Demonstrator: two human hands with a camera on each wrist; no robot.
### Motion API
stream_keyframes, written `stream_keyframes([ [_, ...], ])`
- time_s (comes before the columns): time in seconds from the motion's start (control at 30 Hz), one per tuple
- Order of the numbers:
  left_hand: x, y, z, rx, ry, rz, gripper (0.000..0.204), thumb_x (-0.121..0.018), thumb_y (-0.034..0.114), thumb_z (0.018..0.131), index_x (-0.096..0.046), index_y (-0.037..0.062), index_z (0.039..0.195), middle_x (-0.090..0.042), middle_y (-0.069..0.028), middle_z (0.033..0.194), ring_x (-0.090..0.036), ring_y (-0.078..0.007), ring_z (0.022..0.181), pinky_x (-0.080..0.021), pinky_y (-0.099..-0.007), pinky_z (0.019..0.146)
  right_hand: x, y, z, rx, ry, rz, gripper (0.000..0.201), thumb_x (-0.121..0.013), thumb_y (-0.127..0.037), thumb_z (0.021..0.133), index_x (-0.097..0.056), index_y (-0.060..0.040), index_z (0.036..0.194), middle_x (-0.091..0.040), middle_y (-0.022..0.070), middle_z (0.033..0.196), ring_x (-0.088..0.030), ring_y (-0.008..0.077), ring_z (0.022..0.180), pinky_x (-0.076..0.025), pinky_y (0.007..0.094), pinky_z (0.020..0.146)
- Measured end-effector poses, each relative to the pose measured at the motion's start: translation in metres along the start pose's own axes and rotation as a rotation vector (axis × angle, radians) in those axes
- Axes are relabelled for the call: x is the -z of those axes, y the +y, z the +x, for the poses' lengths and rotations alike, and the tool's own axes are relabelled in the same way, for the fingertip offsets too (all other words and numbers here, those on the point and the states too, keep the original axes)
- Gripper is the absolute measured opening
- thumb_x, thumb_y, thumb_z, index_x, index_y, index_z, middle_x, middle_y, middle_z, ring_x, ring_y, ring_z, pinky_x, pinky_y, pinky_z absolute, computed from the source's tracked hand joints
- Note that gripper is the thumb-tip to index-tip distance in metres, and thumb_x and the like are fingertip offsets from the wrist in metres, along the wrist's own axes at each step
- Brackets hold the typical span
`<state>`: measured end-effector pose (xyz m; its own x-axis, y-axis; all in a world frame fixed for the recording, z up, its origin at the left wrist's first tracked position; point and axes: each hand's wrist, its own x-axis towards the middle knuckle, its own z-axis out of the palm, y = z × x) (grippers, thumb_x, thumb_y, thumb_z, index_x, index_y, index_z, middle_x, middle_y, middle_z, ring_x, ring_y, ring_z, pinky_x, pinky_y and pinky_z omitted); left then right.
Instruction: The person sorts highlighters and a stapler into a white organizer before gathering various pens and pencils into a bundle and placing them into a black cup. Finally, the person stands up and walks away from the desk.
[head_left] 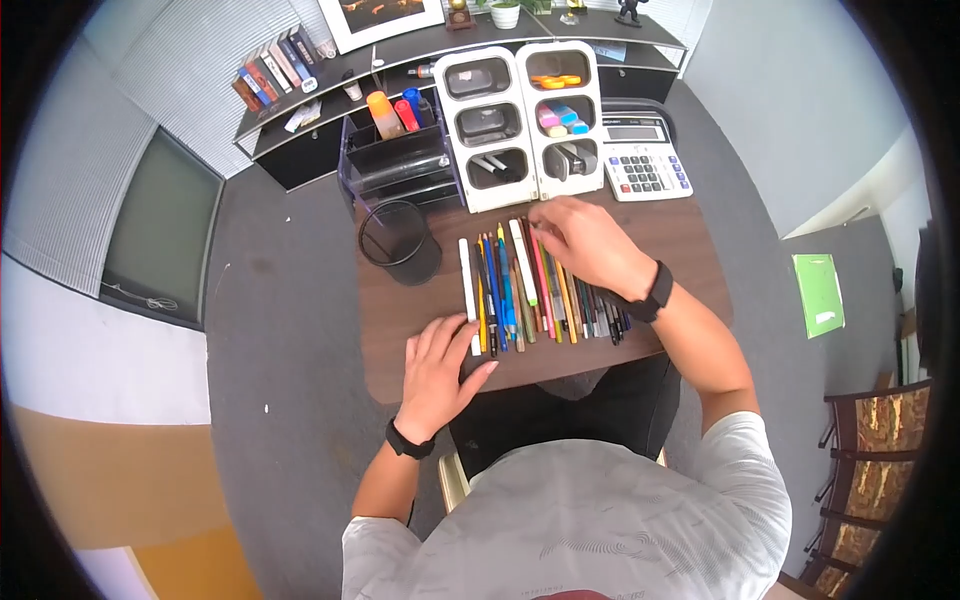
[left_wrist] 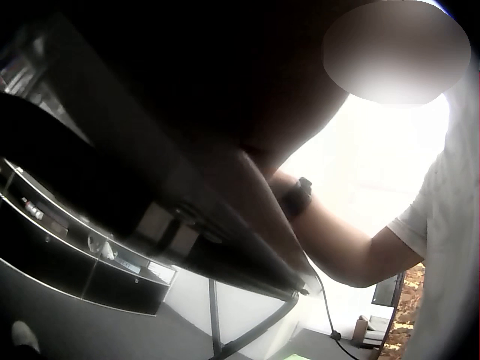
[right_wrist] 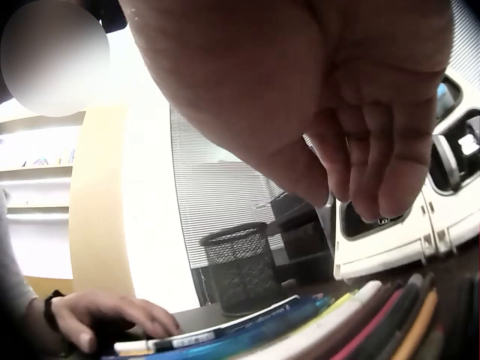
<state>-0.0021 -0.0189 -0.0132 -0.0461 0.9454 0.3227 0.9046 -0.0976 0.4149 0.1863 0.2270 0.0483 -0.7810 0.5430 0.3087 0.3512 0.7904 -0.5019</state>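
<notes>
A row of pens, pencils and markers (head_left: 504, 285) lies side by side on the brown table (head_left: 420, 310). Over the far ends of the row, near its middle, is my right hand (head_left: 590, 240), its fingers bent downward. The right wrist view shows those fingers (right_wrist: 401, 184) above the pens (right_wrist: 307, 334) with nothing between them and the thumb. My left hand (head_left: 437, 360) rests at the near left of the row, fingers spread, fingertips at the lower end of a white marker (head_left: 466, 275). The left wrist view is mostly dark and hides the left fingers.
A black mesh pen cup (head_left: 412, 255) stands left of the row. Behind are a dark desk organizer (head_left: 395, 160) with markers, a white compartment organizer (head_left: 530, 120) holding erasers and clips, and a calculator (head_left: 648, 172) at the right. A shelf (head_left: 400, 60) runs along the back.
</notes>
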Motion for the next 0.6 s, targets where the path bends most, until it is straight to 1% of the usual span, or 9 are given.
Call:
stream_keyframes([
  [0.03, 0.002, 0.000, 0.000, 0.003, -0.025, -0.010, 0.059, -0.080, 0.033, 0.092, -0.062, 0.0050, 0.140, -0.058, -0.0143, 0.143, -0.053, -0.0364, 0.133, -0.040, -0.0480, 0.107, 0.001, -0.001, -0.009, -0.032, -0.049, -0.009, 0.025, -0.069, -0.007, 0.094, -0.069, -0.0009, 0.118, -0.068, 0.0198, 0.104, -0.069, 0.0399, 0.096, -0.057, 0.0478, 0.087],
  [0.13, 0.013, 0.001, 0.007, 0.026, -0.105, -0.063, 0.059, -0.080, 0.033, 0.092, -0.062, 0.0048, 0.141, -0.058, -0.0156, 0.143, -0.052, -0.0378, 0.134, -0.041, -0.0494, 0.109, -0.007, 0.003, -0.028, 0.181, -0.086, -0.044, 0.027, -0.071, -0.006, 0.092, -0.069, -0.0021, 0.119, -0.068, 0.0190, 0.108, -0.069, 0.0383, 0.101, -0.057, 0.0478, 0.089],
  [0.17, 0.017, 0.002, 0.012, 0.000, -0.094, -0.069, 0.057, -0.078, 0.030, 0.093, -0.061, 0.0039, 0.141, -0.058, -0.0176, 0.141, -0.054, -0.0401, 0.131, -0.044, -0.0510, 0.108, -0.007, -0.001, -0.032, 0.212, -0.148, -0.018, 0.030, -0.073, -0.007, 0.089, -0.069, -0.0035, 0.119, -0.068, 0.0160, 0.112, -0.067, 0.0369, 0.107, -0.056, 0.0470, 0.093],
  [0.27, 0.022, 0.000, 0.025, 0.019, -0.120, -0.135, 0.054, -0.077, 0.026, 0.095, -0.060, 0.0027, 0.141, -0.059, -0.0193, 0.140, -0.057, -0.0419, 0.126, -0.047, -0.0500, 0.107, -0.022, -0.013, -0.035, 0.380, -0.208, -0.009, 0.034, -0.074, -0.005, 0.085, -0.069, -0.0048, 0.119, -0.066, 0.0133, 0.114, -0.066, 0.0362, 0.108, -0.055, 0.0459, 0.094],
  [0.3, 0.025, 0.000, 0.031, 0.003, -0.137, -0.143, 0.049, -0.073, 0.021, 0.098, -0.060, 0.0017, 0.140, -0.060, -0.0203, 0.137, -0.059, -0.0424, 0.123, -0.049, -0.0482, 0.105, -0.024, -0.018, -0.036, 0.424, -0.249, -0.034, 0.036, -0.074, -0.005, 0.082, -0.070, -0.0063, 0.118, -0.064, 0.0119, 0.116, -0.065, 0.0343, 0.109, -0.054, 0.0445, 0.096],
  [0.4, 0.027, -0.006, 0.042, 0.008, -0.201, -0.147, 0.045, -0.070, 0.016, 0.099, -0.060, 0.0017, 0.140, -0.061, -0.0203, 0.134, -0.059, -0.0410, 0.122, -0.049, -0.0476, 0.104, -0.043, -0.023, -0.042, 0.545, -0.247, -0.065, 0.035, -0.071, -0.006, 0.082, -0.072, -0.0078, 0.117, -0.063, 0.0115, 0.119, -0.064, 0.0311, 0.109, -0.053, 0.0431, 0.097],
  [0.43, 0.028, -0.008, 0.045, 0.010, -0.212, -0.149, 0.044, -0.069, 0.014, 0.099, -0.060, 0.0016, 0.140, -0.062, -0.0204, 0.132, -0.060, -0.0408, 0.122, -0.049, -0.0475, 0.103, -0.046, -0.025, -0.043, 0.571, -0.269, -0.129, 0.030, -0.068, -0.010, 0.086, -0.072, -0.0090, 0.116, -0.062, 0.0105, 0.120, -0.064, 0.0285, 0.109, -0.052, 0.0418, 0.098],
  [0.5, 0.028, -0.011, 0.050, 0.017, -0.232, -0.154, 0.043, -0.068, 0.011, 0.099, -0.059, 0.0012, 0.139, -0.062, -0.0207, 0.128, -0.060, -0.0405, 0.120, -0.049, -0.0475, 0.102, -0.047, -0.028, -0.041, 0.577, -0.294, -0.165, 0.029, -0.067, -0.012, 0.088, -0.073, -0.0095, 0.116, -0.062, 0.0102, 0.119, -0.064, 0.0271, 0.109, -0.052, 0.0412, 0.098],
  [0.6, 0.026, -0.016, 0.057, -0.041, -0.226, -0.141, 0.044, -0.067, 0.007, 0.098, -0.059, 0.0036, 0.140, -0.061, -0.0195, 0.129, -0.061, -0.0391, 0.117, -0.052, -0.0471, 0.099, -0.048, -0.028, -0.038, 0.621, -0.306, -0.244, 0.028, -0.066, -0.015, 0.089, -0.071, -0.0107, 0.116, -0.062, 0.0090, 0.117, -0.064, 0.0251, 0.107, -0.052, 0.0396, 0.096],
])
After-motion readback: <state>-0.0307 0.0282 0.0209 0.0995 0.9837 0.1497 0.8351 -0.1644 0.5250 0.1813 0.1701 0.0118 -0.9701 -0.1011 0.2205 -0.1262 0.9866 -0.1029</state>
